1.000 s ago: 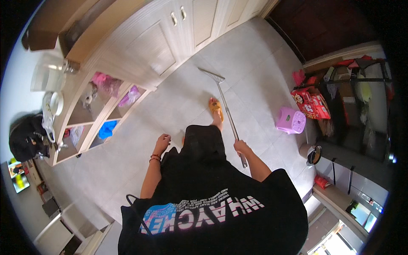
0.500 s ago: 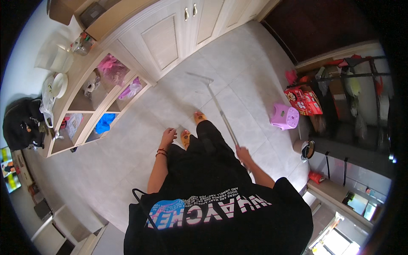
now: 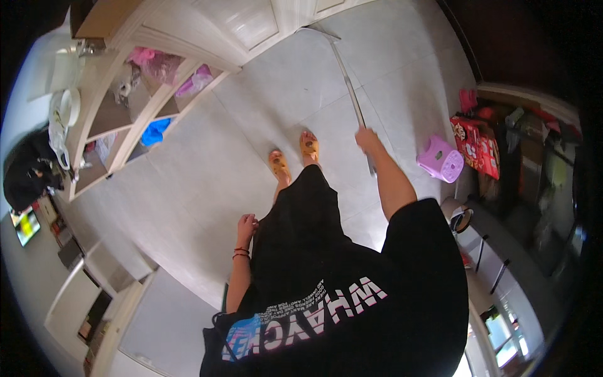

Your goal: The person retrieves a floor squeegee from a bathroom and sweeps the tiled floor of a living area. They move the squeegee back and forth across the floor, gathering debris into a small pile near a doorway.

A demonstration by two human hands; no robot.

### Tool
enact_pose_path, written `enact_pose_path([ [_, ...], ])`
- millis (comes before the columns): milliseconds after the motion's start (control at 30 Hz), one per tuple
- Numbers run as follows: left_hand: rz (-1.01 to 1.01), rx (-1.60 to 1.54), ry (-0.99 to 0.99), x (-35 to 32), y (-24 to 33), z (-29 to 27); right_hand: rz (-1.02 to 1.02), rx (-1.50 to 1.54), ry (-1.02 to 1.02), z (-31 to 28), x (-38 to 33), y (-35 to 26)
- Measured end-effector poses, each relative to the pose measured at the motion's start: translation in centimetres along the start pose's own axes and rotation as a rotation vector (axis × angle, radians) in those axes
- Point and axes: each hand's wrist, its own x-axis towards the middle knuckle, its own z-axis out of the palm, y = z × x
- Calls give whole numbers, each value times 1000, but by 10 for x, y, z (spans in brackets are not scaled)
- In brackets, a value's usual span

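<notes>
My right hand [image 3: 369, 141] is wrapped around the grey metal pole of a long-handled floor squeegee [image 3: 349, 88]. The pole slants away from me, its lower end showing behind my wrist. Far off, the thin, wide head [image 3: 323, 34] lies on the tiles close to the cabinet base. My left hand [image 3: 247, 226] hangs beside my black shorts, fingers loosely curled with nothing in them. A dark beaded bracelet [image 3: 241, 252] circles that wrist.
Pale grey tiles [image 3: 207, 169] run under my yellow sandals [image 3: 309, 146]. An open shelf unit [image 3: 119, 147] with bags stands left, a white cabinet [image 3: 245, 28] ahead. On the right are a purple stool [image 3: 441, 160], a red box [image 3: 475, 147] and a cluttered dark rack [image 3: 534, 163].
My right arm has reached forward, pushing the squeegee head farther out to the cabinet base. My left hand still hangs at my side. The view has shifted and turned.
</notes>
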Motion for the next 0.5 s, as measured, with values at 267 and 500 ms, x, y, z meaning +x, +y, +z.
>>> enact_pose_path([
  [267, 299, 74, 20, 6, 53, 14, 217, 281, -145, 54, -93, 33],
  [500, 772, 203, -192, 0, 82, 26, 196, 201, -172, 113, -192, 59],
])
